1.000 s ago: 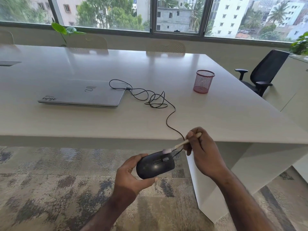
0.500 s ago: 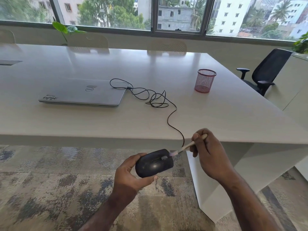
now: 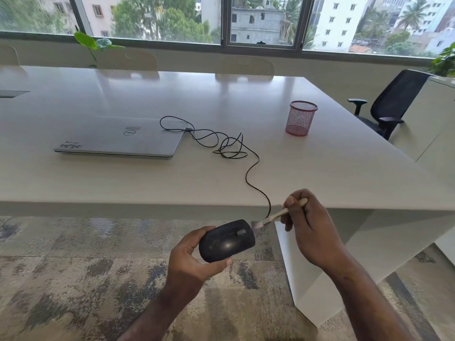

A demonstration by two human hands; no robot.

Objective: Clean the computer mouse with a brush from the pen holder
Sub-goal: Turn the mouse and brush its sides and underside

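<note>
The left hand [image 3: 194, 257] wraps around a smooth, round black mouse [image 3: 226, 241], holding it in the air in front of the table edge. The right hand [image 3: 307, 230] pinches a thin wooden brush [image 3: 275, 216]. Its soft pale bristles sit just at the mouse's front end. A thin black cord [image 3: 248, 168] curls across the smooth white table [image 3: 344, 173] to a flat grey laptop [image 3: 118, 139]. A pink wire-mesh pen holder [image 3: 300, 118] stands farther back.
</note>
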